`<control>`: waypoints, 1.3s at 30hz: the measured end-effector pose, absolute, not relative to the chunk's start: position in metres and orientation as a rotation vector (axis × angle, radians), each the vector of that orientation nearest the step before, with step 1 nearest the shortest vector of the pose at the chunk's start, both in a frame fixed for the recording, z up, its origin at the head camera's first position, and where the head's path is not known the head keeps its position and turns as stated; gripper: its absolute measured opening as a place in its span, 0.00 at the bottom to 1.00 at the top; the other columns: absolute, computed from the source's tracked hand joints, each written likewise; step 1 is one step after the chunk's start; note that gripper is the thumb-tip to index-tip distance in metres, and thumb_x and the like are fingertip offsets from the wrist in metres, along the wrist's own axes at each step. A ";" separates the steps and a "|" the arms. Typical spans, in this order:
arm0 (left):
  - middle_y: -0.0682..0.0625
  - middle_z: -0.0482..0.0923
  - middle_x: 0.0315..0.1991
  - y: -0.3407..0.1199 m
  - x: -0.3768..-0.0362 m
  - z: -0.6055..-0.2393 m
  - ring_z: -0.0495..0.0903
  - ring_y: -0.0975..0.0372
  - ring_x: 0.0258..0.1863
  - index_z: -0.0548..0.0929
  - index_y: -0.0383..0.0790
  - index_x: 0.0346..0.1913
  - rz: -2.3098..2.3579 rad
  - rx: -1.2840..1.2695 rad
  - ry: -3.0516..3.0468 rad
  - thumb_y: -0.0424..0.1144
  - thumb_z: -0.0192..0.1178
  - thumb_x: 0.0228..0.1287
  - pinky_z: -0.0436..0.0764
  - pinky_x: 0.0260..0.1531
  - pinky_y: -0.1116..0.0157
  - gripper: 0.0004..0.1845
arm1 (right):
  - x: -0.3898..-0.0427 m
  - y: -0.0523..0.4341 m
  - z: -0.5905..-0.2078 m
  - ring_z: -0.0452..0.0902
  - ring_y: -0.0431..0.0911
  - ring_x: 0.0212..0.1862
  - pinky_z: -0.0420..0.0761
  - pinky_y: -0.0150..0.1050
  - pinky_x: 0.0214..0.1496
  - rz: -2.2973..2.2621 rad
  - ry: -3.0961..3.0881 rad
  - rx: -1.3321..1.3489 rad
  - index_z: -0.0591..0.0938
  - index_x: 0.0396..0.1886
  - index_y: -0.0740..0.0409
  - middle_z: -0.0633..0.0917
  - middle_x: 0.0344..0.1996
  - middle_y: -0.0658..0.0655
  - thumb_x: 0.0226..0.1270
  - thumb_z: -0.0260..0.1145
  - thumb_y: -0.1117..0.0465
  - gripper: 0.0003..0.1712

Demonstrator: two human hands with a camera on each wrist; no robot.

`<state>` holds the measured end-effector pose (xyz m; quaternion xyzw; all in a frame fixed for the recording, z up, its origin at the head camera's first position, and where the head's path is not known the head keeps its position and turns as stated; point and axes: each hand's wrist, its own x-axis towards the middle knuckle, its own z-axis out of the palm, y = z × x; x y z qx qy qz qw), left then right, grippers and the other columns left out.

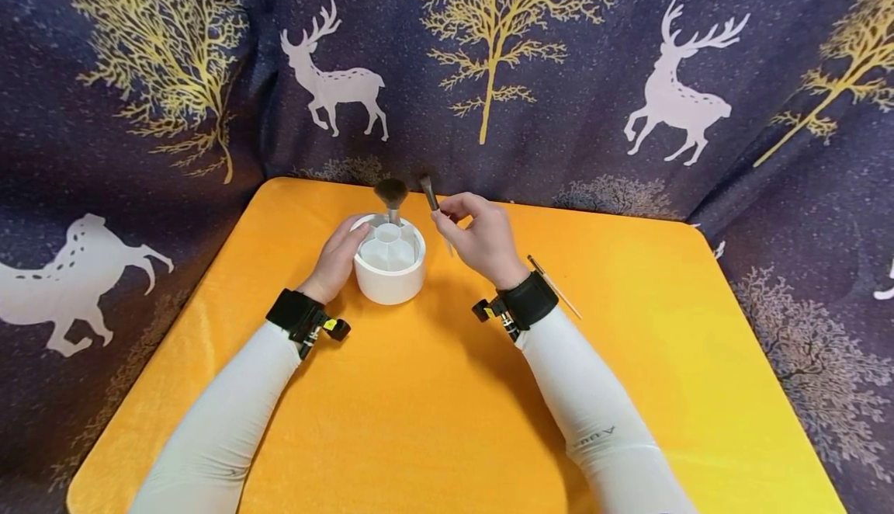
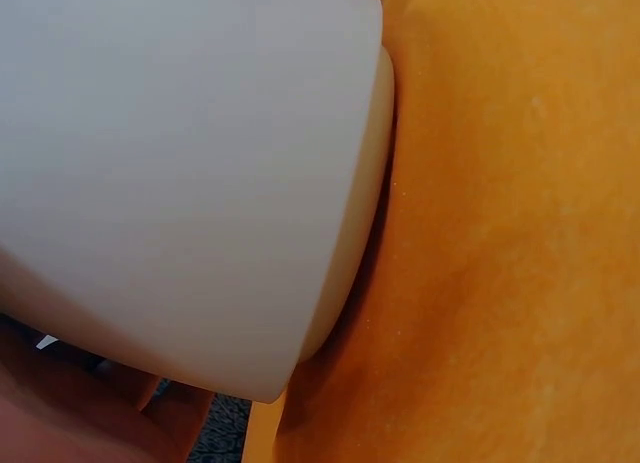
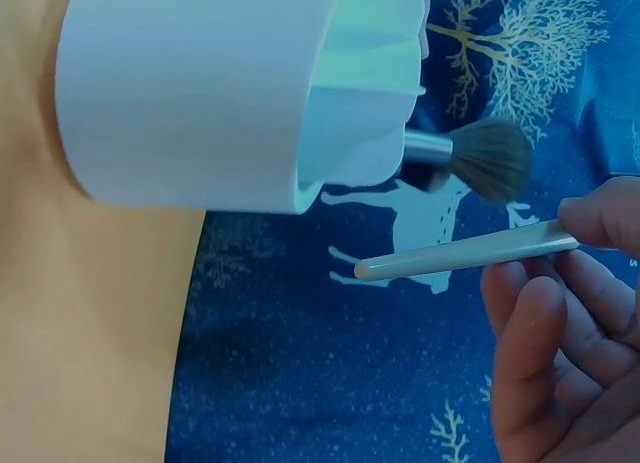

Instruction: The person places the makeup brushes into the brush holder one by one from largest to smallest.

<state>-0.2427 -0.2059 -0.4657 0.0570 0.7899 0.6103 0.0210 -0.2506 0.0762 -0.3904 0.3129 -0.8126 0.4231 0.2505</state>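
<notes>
A white round makeup brush holder (image 1: 389, 287), divided into compartments, stands on the table. My left hand (image 1: 337, 259) grips its left side, the thumb at the rim; in the left wrist view its white wall (image 2: 190, 173) fills much of the picture. One fluffy dark makeup brush (image 1: 391, 192) stands in a back compartment, bristles up. Just right of the holder, my right hand (image 1: 483, 236) pinches a smaller makeup brush (image 1: 429, 192) by its handle, bristles up. In the right wrist view the pale handle end (image 3: 450, 255) points toward the holder, apart from it.
A thin brush (image 1: 555, 287) lies on the orange-covered table (image 1: 405, 421), right of my right wrist. Behind the table's far edge hangs a dark blue curtain (image 1: 559, 95) printed with deer and trees.
</notes>
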 end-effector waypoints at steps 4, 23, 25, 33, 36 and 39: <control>0.37 0.62 0.85 -0.205 -0.243 -0.465 0.62 0.43 0.82 0.60 0.37 0.87 1.888 0.181 2.452 0.60 0.41 0.90 0.55 0.85 0.41 0.38 | -0.251 0.071 -0.389 0.86 0.47 0.40 0.82 0.36 0.34 1.177 -2.203 0.854 0.90 0.46 0.62 0.92 0.40 0.56 0.75 0.78 0.64 0.07; 0.36 0.65 0.82 -0.205 -0.243 -0.466 0.64 0.42 0.80 0.61 0.36 0.86 1.901 0.200 2.440 0.59 0.40 0.91 0.57 0.84 0.40 0.37 | -0.250 0.050 -0.386 0.86 0.47 0.43 0.82 0.35 0.35 1.270 -2.184 0.886 0.90 0.51 0.63 0.92 0.43 0.57 0.77 0.76 0.63 0.09; 0.36 0.65 0.82 -0.205 -0.243 -0.467 0.64 0.42 0.80 0.61 0.37 0.86 1.894 0.195 2.446 0.60 0.40 0.91 0.56 0.84 0.40 0.37 | -0.250 0.050 -0.386 0.86 0.47 0.42 0.82 0.35 0.35 1.274 -2.196 0.880 0.90 0.51 0.63 0.92 0.43 0.57 0.78 0.75 0.63 0.09; 0.36 0.66 0.81 -0.205 -0.241 -0.467 0.64 0.43 0.80 0.62 0.38 0.87 1.893 0.196 2.453 0.60 0.40 0.91 0.56 0.84 0.42 0.37 | -0.250 0.046 -0.385 0.88 0.50 0.44 0.84 0.36 0.36 1.270 -2.224 0.875 0.90 0.52 0.62 0.92 0.44 0.57 0.77 0.76 0.62 0.10; 0.36 0.67 0.81 -0.206 -0.241 -0.467 0.65 0.43 0.80 0.62 0.37 0.86 1.904 0.199 2.453 0.59 0.41 0.91 0.56 0.84 0.42 0.37 | -0.250 0.045 -0.385 0.88 0.48 0.44 0.84 0.35 0.36 1.269 -2.241 0.872 0.90 0.53 0.62 0.92 0.45 0.57 0.78 0.76 0.62 0.11; 0.35 0.67 0.81 -0.205 -0.242 -0.467 0.64 0.43 0.80 0.63 0.36 0.86 1.908 0.198 2.454 0.59 0.41 0.91 0.56 0.84 0.42 0.37 | -0.250 0.044 -0.385 0.88 0.47 0.44 0.84 0.35 0.36 1.270 -2.250 0.868 0.90 0.53 0.62 0.92 0.46 0.57 0.78 0.76 0.62 0.11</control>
